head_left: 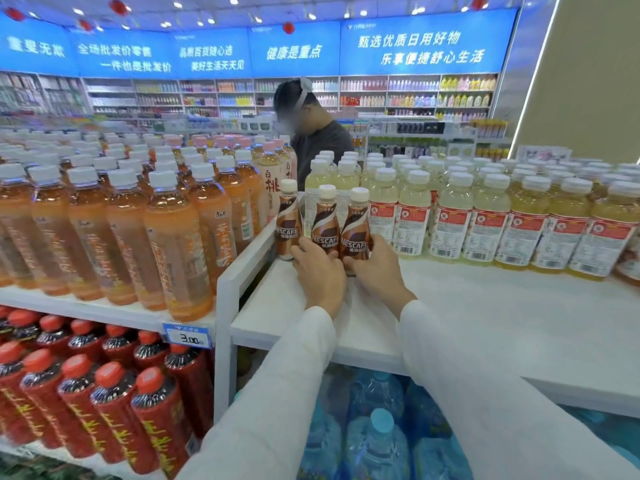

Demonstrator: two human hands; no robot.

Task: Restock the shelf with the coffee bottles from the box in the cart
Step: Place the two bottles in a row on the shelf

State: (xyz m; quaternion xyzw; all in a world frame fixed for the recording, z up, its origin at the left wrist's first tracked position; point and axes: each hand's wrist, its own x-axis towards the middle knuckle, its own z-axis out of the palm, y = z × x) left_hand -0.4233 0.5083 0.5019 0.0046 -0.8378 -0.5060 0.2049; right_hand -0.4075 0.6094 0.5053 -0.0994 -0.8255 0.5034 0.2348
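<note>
Head view: three coffee bottles stand upright at the back left of the white shelf [450, 306], close in a row. The left hand [320, 271] has its grip wrapped round the base of the middle Nescafé bottle [325, 223]. The right hand [375, 268] grips the base of the right Nescafé bottle [355, 226] the same way. The left Nescafé bottle [288, 220] stands free at the shelf's left edge, just beside the left hand's knuckles. Box and cart are not in view. Risk, as judged: both bottles are held low, and they are tall and narrow with waisted bodies, so a sideways nudge could rock them. The free bottle would tip first if the left knuckles brush it. A push too far back on the shelf could knock into the pale yellow drink bottles [450, 220] standing in rows behind and to the right. Materials: the coffee bottles wear glossy brown and white shrink sleeves and ribbed cream caps, which are probably slick under fingers. The shelf surface is smooth, matt white board, likely offering little friction. Orange tea bottles [173, 237], left of the shelf, are clear plastic with white caps.
</note>
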